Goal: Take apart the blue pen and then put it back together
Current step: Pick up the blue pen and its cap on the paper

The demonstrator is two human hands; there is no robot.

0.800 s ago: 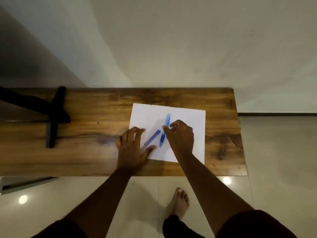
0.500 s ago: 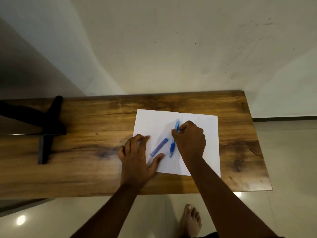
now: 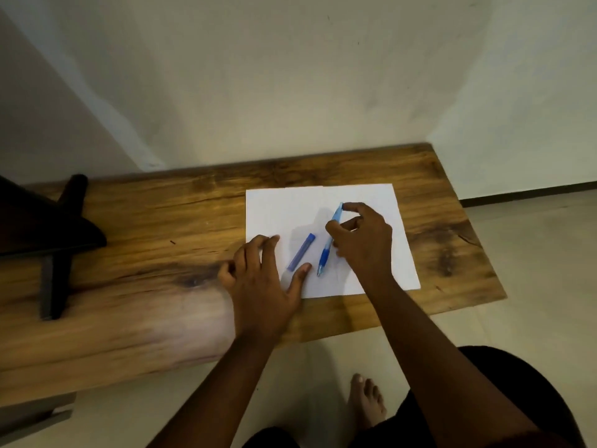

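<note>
Between both hands [image 3: 265, 279], seemingly: blue pen [image 3: 329, 242].

No readable text, labels, brands or numbers anywhere

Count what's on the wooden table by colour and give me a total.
Blue: 2, the pen and the small tube
White: 1, the paper sheet
Black: 1, the stand
Total: 4

pens: 1 [image 3: 329, 241] | caps: 1 [image 3: 301, 252] (lying loose) | paper sheets: 1 [image 3: 281, 208] | hands: 2 | tables: 1 [image 3: 161, 221]
</note>
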